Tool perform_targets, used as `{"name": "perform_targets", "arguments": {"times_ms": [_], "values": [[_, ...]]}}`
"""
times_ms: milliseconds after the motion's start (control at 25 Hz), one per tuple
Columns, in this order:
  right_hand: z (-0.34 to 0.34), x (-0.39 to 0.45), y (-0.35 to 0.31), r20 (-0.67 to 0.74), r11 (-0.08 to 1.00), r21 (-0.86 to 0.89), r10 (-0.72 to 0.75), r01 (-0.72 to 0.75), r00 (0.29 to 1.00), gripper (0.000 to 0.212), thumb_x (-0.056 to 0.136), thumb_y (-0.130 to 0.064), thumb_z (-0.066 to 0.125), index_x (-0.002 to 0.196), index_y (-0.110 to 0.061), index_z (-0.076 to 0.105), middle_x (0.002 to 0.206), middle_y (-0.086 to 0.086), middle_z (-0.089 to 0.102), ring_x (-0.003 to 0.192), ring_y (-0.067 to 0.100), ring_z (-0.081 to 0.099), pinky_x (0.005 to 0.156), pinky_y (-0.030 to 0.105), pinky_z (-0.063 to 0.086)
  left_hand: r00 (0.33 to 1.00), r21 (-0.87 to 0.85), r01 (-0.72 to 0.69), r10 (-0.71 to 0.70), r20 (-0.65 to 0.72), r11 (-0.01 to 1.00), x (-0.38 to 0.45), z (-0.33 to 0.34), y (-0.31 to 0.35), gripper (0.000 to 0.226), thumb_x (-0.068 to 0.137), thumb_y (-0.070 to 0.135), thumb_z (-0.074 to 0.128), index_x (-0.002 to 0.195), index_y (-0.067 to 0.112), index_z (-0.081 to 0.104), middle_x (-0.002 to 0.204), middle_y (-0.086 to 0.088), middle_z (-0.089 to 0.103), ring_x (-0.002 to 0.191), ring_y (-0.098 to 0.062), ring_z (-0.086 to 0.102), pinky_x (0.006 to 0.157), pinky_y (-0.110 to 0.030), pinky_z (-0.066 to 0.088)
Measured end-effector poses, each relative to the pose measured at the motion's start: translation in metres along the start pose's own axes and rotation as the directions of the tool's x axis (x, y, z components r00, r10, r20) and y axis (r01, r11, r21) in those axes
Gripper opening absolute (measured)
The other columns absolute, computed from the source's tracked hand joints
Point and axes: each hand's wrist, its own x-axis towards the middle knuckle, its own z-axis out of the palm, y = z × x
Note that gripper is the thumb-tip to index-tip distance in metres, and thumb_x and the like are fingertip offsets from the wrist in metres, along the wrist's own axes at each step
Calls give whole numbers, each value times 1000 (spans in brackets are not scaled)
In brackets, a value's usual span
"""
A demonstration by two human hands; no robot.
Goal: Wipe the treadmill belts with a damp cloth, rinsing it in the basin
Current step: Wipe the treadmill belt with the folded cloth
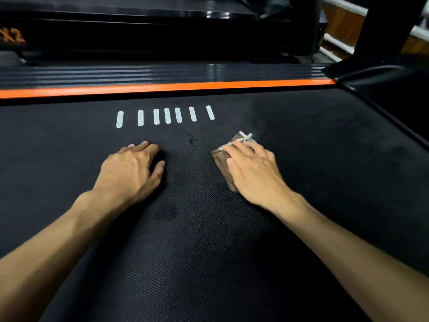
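A black textured treadmill belt [197,240] fills most of the view. My right hand [253,170] lies flat on a folded brown cloth [224,165] with a white edge, fingers straight, pressing it onto the belt right of centre. My left hand [133,169] rests on the bare belt to the left, fingers lightly bent, holding nothing. A darker damp patch [290,126] spreads on the belt beyond and right of the cloth. The basin is not in view.
Several white dash marks [167,116] are printed on the belt beyond my hands. An orange strip [162,88] and ribbed black side rail [151,74] border the far edge. A black upright post [380,29] and another treadmill stand behind.
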Motion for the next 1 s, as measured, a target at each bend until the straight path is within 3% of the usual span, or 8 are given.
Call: {"name": "perform_targets", "arguments": {"times_ms": [80,200,400,560,720,800,880,1000], "values": [[3,-5,-24,24,997,-78,17,-15,1000,49,101,-47,21,145,-30,36,151,-8,38,138,26,27,105,46,23,1000,5,1,-1,2,1000,0,0,1,36,95,44,38,118,21,53,131,-2,57,120,-32,54,84,-44,48],[6,-40,-70,-12,972,-90,-221,219,975,59,93,-61,29,140,-29,41,144,-2,45,132,31,35,100,48,29,1000,-6,-10,10,4,1000,-1,-4,0,34,95,42,42,120,21,54,125,-2,60,115,-32,57,83,-43,48],[20,-67,-77,35,904,-52,-423,424,905,61,90,-55,41,145,-28,37,156,-3,34,144,29,25,116,49,21,1000,-43,-7,7,0,999,1,-6,-11,42,98,44,40,138,33,49,150,8,43,131,-25,47,95,-41,46],[5,11,30,-92,974,-220,-66,44,994,58,88,-47,23,135,-23,47,150,3,40,129,32,39,103,51,38,997,-3,-65,65,-28,998,-6,2,-7,54,96,43,23,133,20,53,143,-5,50,132,-32,46,100,-45,45],[-14,50,84,-67,874,7,485,-486,872,49,100,-41,38,144,-18,41,154,11,33,140,35,27,113,47,28,999,7,-46,46,-15,999,-1,7,-10,48,99,40,30,139,23,50,145,-4,49,136,-29,42,104,-43,41],[4,53,46,-102,924,-28,377,-382,921,50,99,-42,37,143,-19,40,156,10,31,141,33,25,114,47,27,999,-11,-41,41,-7,999,3,7,-12,49,99,41,31,141,25,49,146,-2,48,137,-28,41,106,-42,40],[19,35,-10,-114,997,-26,66,-69,991,51,97,-45,34,141,-20,42,156,5,31,141,29,25,113,48,29,999,-27,-41,41,-5,999,6,6,-14,48,98,43,32,139,26,52,146,-1,48,136,-26,42,105,-42,41],[22,-23,-75,17,935,51,-351,350,936,55,97,-43,40,147,-21,35,161,-1,23,147,22,12,120,40,12,998,-80,-58,57,-17,995,12,1,-24,47,96,47,36,134,31,58,145,1,50,132,-25,44,102,-44,44]]}}
